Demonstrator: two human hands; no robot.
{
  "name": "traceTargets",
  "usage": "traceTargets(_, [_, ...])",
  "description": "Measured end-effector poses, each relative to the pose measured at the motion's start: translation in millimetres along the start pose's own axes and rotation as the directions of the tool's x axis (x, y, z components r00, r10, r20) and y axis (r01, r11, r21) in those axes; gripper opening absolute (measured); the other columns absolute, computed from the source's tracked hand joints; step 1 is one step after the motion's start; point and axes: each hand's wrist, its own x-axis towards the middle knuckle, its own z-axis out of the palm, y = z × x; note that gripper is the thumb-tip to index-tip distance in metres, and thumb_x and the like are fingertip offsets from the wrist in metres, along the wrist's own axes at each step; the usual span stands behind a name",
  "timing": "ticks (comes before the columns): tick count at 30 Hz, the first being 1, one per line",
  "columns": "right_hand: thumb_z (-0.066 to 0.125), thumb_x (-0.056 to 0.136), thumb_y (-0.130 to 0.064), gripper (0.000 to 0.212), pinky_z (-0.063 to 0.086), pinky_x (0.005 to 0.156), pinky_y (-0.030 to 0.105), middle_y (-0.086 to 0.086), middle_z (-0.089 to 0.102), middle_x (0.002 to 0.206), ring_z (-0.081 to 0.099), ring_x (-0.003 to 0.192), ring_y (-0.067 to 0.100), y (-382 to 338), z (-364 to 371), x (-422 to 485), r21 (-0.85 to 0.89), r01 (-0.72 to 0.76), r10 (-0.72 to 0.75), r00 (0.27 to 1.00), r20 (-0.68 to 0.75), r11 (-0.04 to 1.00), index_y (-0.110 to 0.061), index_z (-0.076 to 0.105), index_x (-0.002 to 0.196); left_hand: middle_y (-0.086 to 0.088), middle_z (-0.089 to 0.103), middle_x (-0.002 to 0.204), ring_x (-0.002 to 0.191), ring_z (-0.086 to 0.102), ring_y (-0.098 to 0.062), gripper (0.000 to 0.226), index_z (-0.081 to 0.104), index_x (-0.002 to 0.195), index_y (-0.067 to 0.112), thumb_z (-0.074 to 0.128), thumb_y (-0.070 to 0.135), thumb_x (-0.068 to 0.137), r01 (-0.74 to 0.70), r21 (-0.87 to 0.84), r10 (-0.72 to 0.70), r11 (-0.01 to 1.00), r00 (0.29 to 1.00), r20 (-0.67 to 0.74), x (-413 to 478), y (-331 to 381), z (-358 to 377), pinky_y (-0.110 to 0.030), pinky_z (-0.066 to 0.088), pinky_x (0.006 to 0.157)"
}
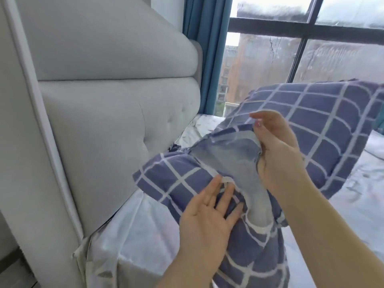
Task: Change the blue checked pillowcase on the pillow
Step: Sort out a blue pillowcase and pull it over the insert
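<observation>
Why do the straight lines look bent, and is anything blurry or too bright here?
Head view: the wide lens bows the headboard and window frame; daylight washes out the sky; rain streaks the glass; the right hand gripping the pillowcase looks slightly motion-blurred, as does the open left hand.

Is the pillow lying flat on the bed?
No, both hands, left hand and right hand, hold the pillow lifted and tilted above the bed.

Not much room on the left, the padded headboard (pixel 104 113) sits right up against the pillow (pixel 311 129). The bed (pixel 137 229) is underneath, and the curtain (pixel 205 53) and window (pixel 301 48) close off the back. Over to the right there's open space above the bed.
</observation>
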Motion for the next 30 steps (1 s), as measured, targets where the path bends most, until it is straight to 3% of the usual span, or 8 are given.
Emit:
traceTargets(2, [0.047, 0.101, -0.003, 0.028, 0.038, 0.064, 0.025, 0.015, 0.055, 0.076, 0.047, 0.061, 0.016, 38.9, -26.2, -23.1, -0.369, -0.093, 0.111, 0.993, 0.028, 0.925, -0.020, 0.066, 0.090, -0.014, 0.070, 0.119, 0.118, 0.060, -0.024, 0.033, 0.067, 0.117, 0.002, 0.040, 0.013, 0.099, 0.088, 0.160, -0.065, 0.983, 0.988, -0.139, 8.5, -4.3, -26.5, -0.052, 0.034, 0.111])
traceTargets(4, [0.048, 0.100, -0.001, 0.029, 0.038, 0.059, 0.014, 0.000, 0.059, 0.073, 0.048, 0.053, 0.006, 77.3, -49.2, -53.5, -0.601, -0.128, 0.205, 0.977, 0.061, 0.789, -0.021, 0.066, 0.088, -0.017, 0.065, 0.125, 0.121, 0.058, -0.021, 0.033, 0.062, 0.116, 0.000, 0.033, 0.003, 0.099, 0.156, 0.343, -0.078, 0.926, 0.970, -0.232, 12.1, -11.8, -46.6, -0.045, 0.030, 0.114])
traceTargets(12, [0.056, 0.091, 0.005, 0.026, 0.042, 0.061, 0.015, -0.002, 0.056, 0.084, 0.060, 0.063, 0.014, 126.5, -102.7, -101.4, -0.832, -0.152, -0.010, 0.982, -0.186, 0.534, -0.019, 0.065, 0.087, 0.003, 0.069, 0.117, 0.109, 0.060, -0.008, 0.032, 0.074, 0.107, 0.022, 0.050, 0.005, 0.093, 0.138, 0.813, -0.045, 0.566, 0.990, -0.137, 16.5, -15.8, -54.1, -0.023, 0.046, 0.091])
traceTargets(16, [0.073, 0.086, -0.021, 0.006, 0.042, 0.063, 0.013, -0.006, 0.065, 0.075, 0.059, 0.068, 0.008, 121.8, -104.1, -106.7, -0.735, -0.243, 0.154, 0.970, -0.188, 0.634, -0.022, 0.067, 0.085, 0.009, 0.068, 0.114, 0.108, 0.061, -0.002, 0.033, 0.070, 0.114, 0.026, 0.057, 0.009, 0.089, 0.044, 0.891, -0.026, 0.452, 0.999, -0.036, 14.0, -25.6, -48.5, -0.024, 0.047, 0.099])
traceTargets(20, [0.059, 0.088, -0.056, 0.033, 0.043, 0.063, 0.020, -0.015, 0.063, 0.070, 0.057, 0.066, 0.005, 117.8, -94.3, -121.7, -0.687, -0.127, 0.363, 0.908, 0.210, 0.715, -0.025, 0.069, 0.081, -0.013, 0.073, 0.107, 0.106, 0.067, -0.019, 0.033, 0.068, 0.114, 0.009, 0.047, -0.005, 0.092, 0.034, 0.766, -0.033, 0.641, 0.999, -0.017, 14.3, -30.2, -44.5, -0.029, 0.050, 0.098])
traceTargets(26, [0.057, 0.093, -0.043, 0.048, 0.025, 0.052, 0.022, -0.003, 0.032, 0.054, 0.031, 0.053, 0.008, 75.3, -104.7, -124.8, -0.549, -0.086, 0.345, 0.855, 0.388, 0.831, -0.007, 0.051, 0.063, -0.008, 0.072, 0.111, 0.112, 0.065, -0.021, 0.038, 0.075, 0.107, 0.015, 0.055, 0.011, 0.075, -0.059, 0.819, -0.118, 0.571, 0.981, 0.153, -13.6, -26.6, -36.2, -0.035, 0.046, 0.104])
traceTargets(28, [0.060, 0.095, -0.035, 0.049, 0.021, 0.051, 0.025, 0.006, 0.029, 0.054, 0.027, 0.052, 0.012, 57.0, -119.2, -126.3, -0.506, -0.138, 0.397, 0.799, 0.451, 0.852, -0.004, 0.047, 0.060, 0.006, 0.071, 0.109, 0.107, 0.066, -0.016, 0.035, 0.074, 0.108, 0.024, 0.058, 0.013, 0.079, -0.133, 0.884, -0.178, 0.448, 0.956, 0.234, -23.9, -24.2, -30.8, -0.032, 0.048, 0.099])
traceTargets(30, [0.060, 0.096, -0.034, 0.049, 0.020, 0.053, 0.025, 0.008, 0.026, 0.056, 0.026, 0.053, 0.014, 52.6, -131.9, -127.7, -0.559, -0.208, 0.511, 0.722, 0.465, 0.803, -0.004, 0.046, 0.059, 0.016, 0.064, 0.098, 0.093, 0.066, -0.008, 0.028, 0.072, 0.106, 0.034, 0.062, 0.015, 0.087, -0.293, 0.946, -0.039, 0.141, 0.953, 0.301, -20.5, -16.8, -34.6, -0.024, 0.051, 0.088])
